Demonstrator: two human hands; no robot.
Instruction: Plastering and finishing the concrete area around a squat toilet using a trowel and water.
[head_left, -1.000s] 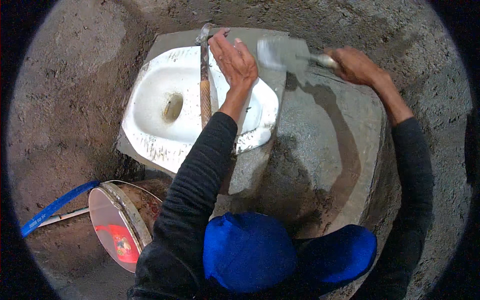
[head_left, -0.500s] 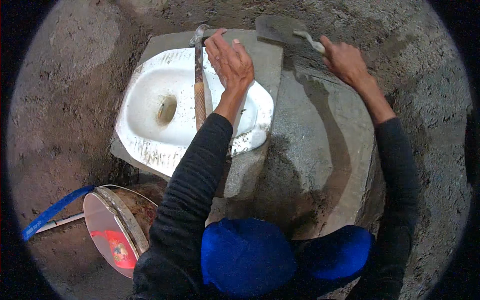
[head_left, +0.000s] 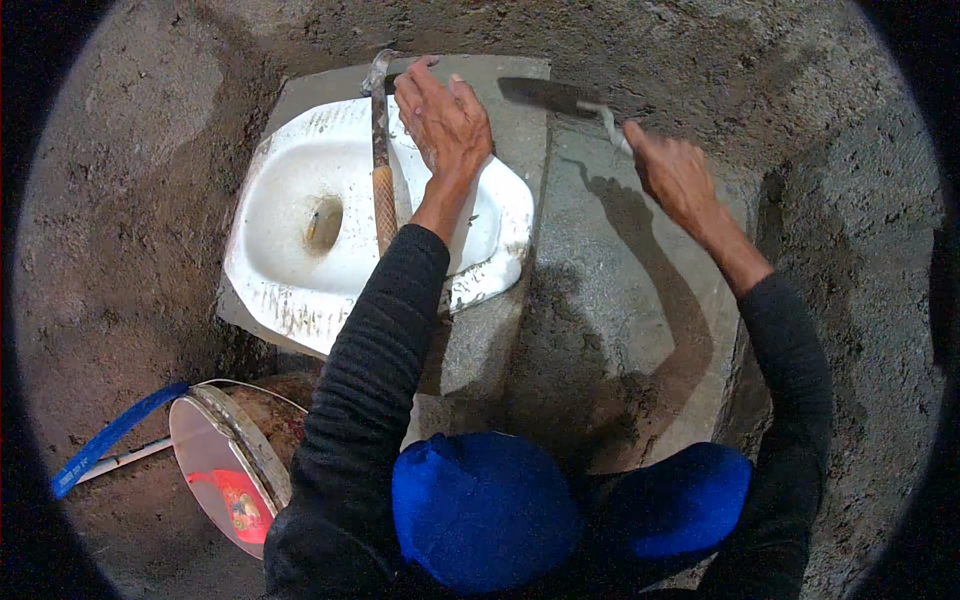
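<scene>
My right hand (head_left: 680, 180) grips a trowel by its pale handle. The trowel's dark blade (head_left: 540, 94) points left, seen nearly edge-on, by the back edge of the grey cement slab (head_left: 600, 270). My left hand (head_left: 447, 128) is over the far rim of a white squat toilet (head_left: 285, 165), fingers bent and apart, holding nothing that I can see. Its fingertips are partly hidden, and I cannot tell whether the palm touches the rim. Beside that hand a hammer (head_left: 384, 205) with a tan textured grip lies across the toilet, its head at the far edge.
At lower left a tipped bucket (head_left: 190, 440) holds a red packet (head_left: 235, 503). A blue strip (head_left: 115, 440) and a white pipe (head_left: 125, 457) lie beside it. Rough cement walls (head_left: 860, 260) stand around. My blue-covered knees (head_left: 485, 510) are at the near edge.
My right hand has moved the trowel slightly left and down, and its blade has turned from showing its flat face to nearly edge-on. The whole view has shifted a little; my left hand keeps its place.
</scene>
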